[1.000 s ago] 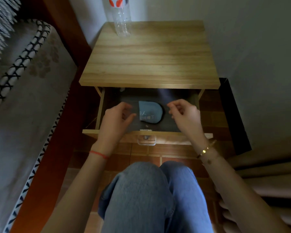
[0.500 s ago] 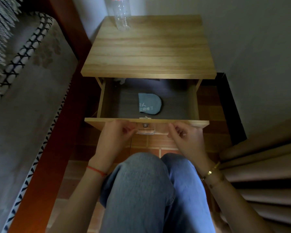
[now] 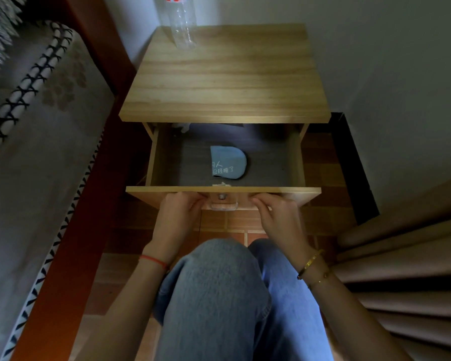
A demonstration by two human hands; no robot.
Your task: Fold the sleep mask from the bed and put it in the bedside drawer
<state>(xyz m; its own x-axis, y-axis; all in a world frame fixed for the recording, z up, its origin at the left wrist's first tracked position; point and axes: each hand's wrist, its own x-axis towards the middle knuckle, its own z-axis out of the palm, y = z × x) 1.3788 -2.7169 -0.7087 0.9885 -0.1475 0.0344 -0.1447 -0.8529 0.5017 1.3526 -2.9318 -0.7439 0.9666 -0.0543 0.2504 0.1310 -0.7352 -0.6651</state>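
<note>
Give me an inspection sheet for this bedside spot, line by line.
Surface: wooden nightstand top, bare except one bottle.
Job's things: folded blue sleep mask lies flat inside the open drawer.
Clutter: clear plastic bottle upright at the top's far left corner.
Hands: left hand and right hand on the drawer front, either side of the handle; neither holds anything.
Cables: nothing seen.
Surroundings: bed to the left, curtain to the right, tiled floor.

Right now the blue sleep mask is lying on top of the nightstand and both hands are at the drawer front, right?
Not quite. The head view shows the sleep mask lying inside the open drawer, not on top. The left hand and right hand are at the drawer front.
</note>
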